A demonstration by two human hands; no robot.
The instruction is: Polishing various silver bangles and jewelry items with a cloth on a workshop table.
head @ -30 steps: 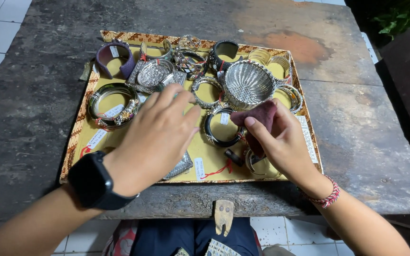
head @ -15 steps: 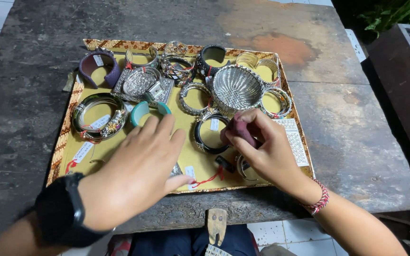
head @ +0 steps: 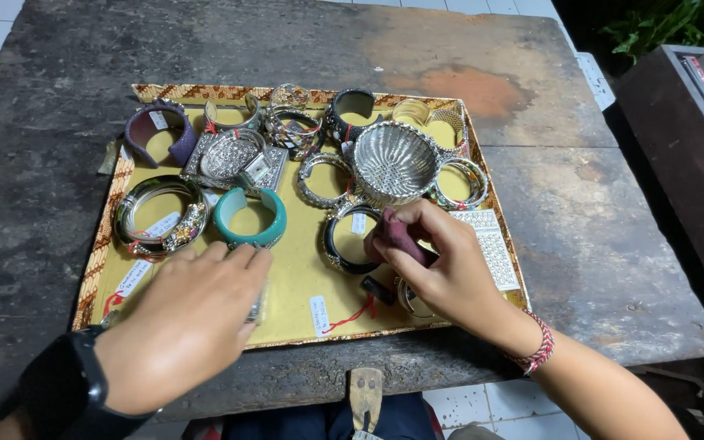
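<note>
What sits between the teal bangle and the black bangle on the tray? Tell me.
Head view: only bare yellow tray lining lies between the teal bangle and the black bangle; a silver bangle sits just above that gap.

Left hand (head: 185,322): near-left in the scene, palm down, back toward the camera, fingers together and pointing far-right, fingertips (head: 242,259) curled slightly downward. Whether it gripped anything could not be told; the palm side was hidden. Black watch (head: 63,387) sat on the left wrist, forearm running off the near-left corner.

Right hand (head: 442,269): near-right of centre, fingers bent inward, thumb and fingertips pinched together at the far-left end of the hand. Red woven band (head: 536,350) circled the right wrist. Right forearm ran bare to the near-right edge. The two hands were apart, not touching.
</note>
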